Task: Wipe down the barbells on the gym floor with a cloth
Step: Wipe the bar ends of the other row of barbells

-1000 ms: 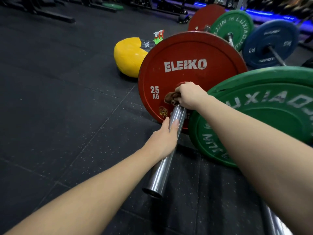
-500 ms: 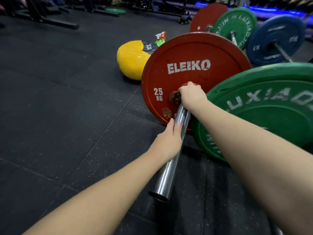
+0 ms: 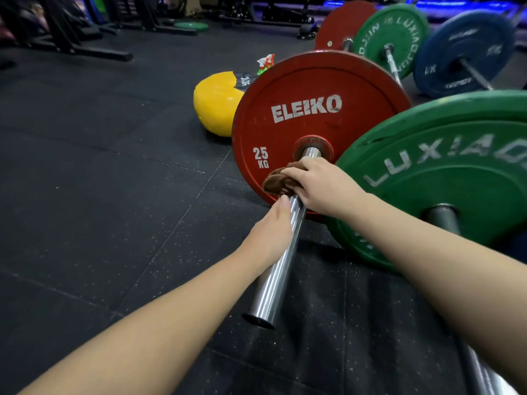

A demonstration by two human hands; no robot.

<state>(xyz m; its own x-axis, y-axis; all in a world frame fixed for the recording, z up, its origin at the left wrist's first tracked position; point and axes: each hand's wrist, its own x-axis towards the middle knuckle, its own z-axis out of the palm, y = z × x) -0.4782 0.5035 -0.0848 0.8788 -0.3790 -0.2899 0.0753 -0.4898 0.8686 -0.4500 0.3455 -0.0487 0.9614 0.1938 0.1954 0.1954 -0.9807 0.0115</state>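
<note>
Cloth [image 3: 281,182] in right grip [image 3: 322,186] on barbell sleeve [image 3: 278,275] | left grip [image 3: 271,235] touching sleeve

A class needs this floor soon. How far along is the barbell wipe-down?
Done: nothing shows as finished; wiped steel looks no different. In hand: the right hand grips the brown cloth on the red-plate bar's sleeve, left hand resting on it. Left, probably: the near green-plate bar and the blue-plate bar behind.

One wide-angle camera, worn on the head, looks forward and down from close over the gym floor [image 3: 99,195], along both forearms [image 3: 171,309]. The red plate [image 3: 308,115] stands near, straight ahead; dark racks [image 3: 71,38] lie far at the upper left.
</note>
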